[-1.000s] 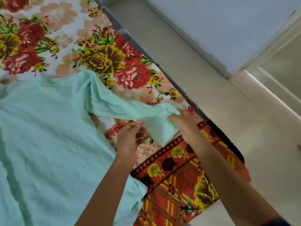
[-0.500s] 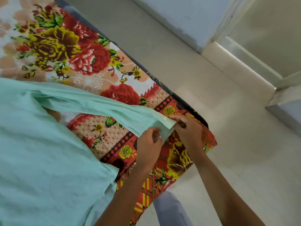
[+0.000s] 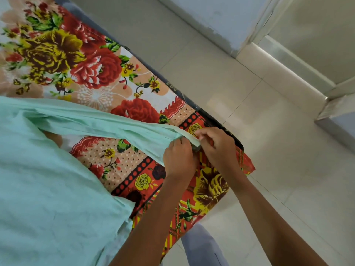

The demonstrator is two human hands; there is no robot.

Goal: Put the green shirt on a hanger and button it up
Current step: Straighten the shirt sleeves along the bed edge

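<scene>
Green shirt (image 3: 48,189) lay spread across the left side of the bed (image 3: 99,60), back of the body upward, with one sleeve (image 3: 115,125) pulled out straight to the right over the flower-print bedsheet (image 3: 119,162). Sleeve end (image 3: 189,136) had travelled, over the last second, from a loose bunch held above the sheet to a flat, folded edge near the bed's right-hand corner. Left hand (image 3: 179,160) gripped the cuff from below, fingers (image 3: 178,143) curled tight into the cloth. Right hand (image 3: 218,143) closed in from the other side, fingers (image 3: 201,135) pinching the pale folded edge, both hands almost touching. Could not tell whether a cuff button sat between them; too small and covered. Probably a cuff being straightened or fastened, so the sleeve was being tidied ahead of hanging. No hanger anywhere in sight, and no front placket showing, so the main work of the task seemingly remained undone. Beyond the bed, pale tiled floor (image 3: 269,169), a raised threshold (image 3: 284,73) and a light wall (image 3: 211,14); a light trouser leg (image 3: 201,250) at the bottom edge.
</scene>
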